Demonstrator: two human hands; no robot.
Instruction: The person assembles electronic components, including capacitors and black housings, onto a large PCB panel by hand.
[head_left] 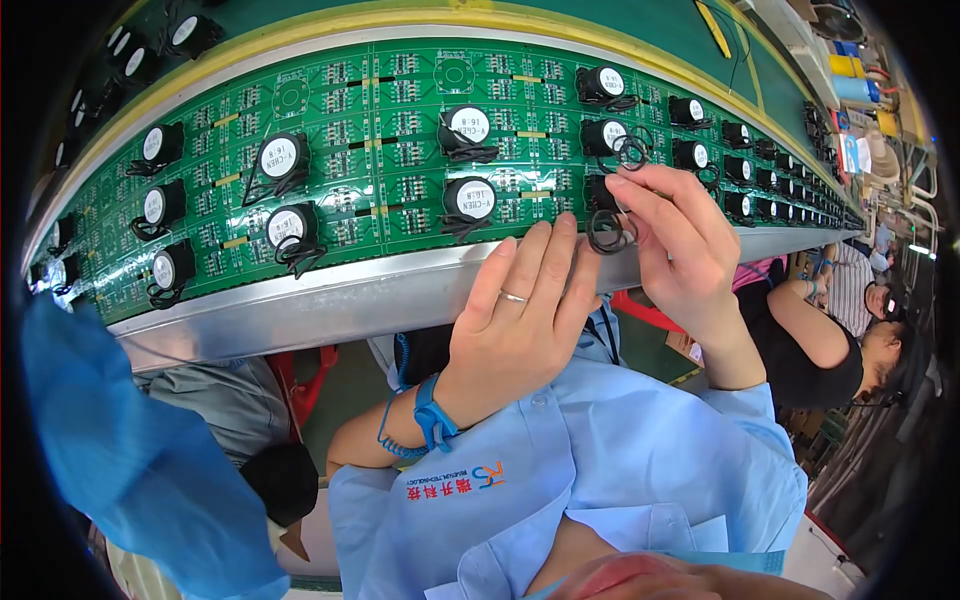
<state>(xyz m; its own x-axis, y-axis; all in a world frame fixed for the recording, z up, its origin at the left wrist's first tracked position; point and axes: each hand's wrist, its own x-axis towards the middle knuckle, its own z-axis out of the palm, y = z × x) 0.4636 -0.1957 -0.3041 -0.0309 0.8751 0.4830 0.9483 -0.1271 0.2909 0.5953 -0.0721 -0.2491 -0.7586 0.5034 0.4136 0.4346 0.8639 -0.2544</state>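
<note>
A long green circuit board panel [340, 232] carries rows of black round parts with white labelled tops, such as this labelled part [472, 198], each with a bundle of black leads. My left hand [522, 318] lies palm down over the panel's near edge, fingers stretched out and nothing in them. Close to its right, my right hand [685, 235] has thumb and fingers pinched together at a coiled black wire [608, 234]. Behind these fingertips another black round part [598, 192] is partly covered. A further wire loop [631, 152] shows just above them.
A metal rail [400, 278] runs along the panel's near side, with a yellow-edged green work surface [560, 28] beyond. Two round spots [455, 73] bear no part. A blue coiled wrist-strap cord [395, 430] hangs from my left wrist. People sit at right; a blue sleeve [130, 440] shows left.
</note>
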